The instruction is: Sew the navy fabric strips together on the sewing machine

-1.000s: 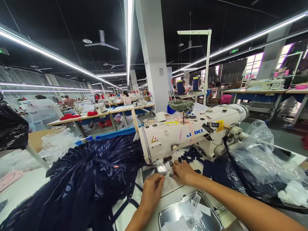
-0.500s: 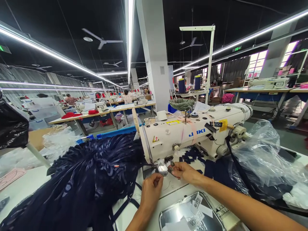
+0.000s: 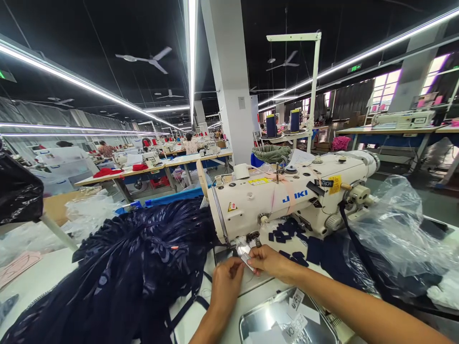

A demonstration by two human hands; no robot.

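White label (image 3: pixel 245 258) pinched in the right hand (image 3: pixel 268 261), long axis jutting forward and left; left hand (image 3: pixel 225 283) curled just beside it, whether gripping anything I can't tell!

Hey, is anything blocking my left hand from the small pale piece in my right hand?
Nothing visible stands between the left hand and the small pale piece, pinched in the right hand; the sewing machine sits beyond both hands, not between.
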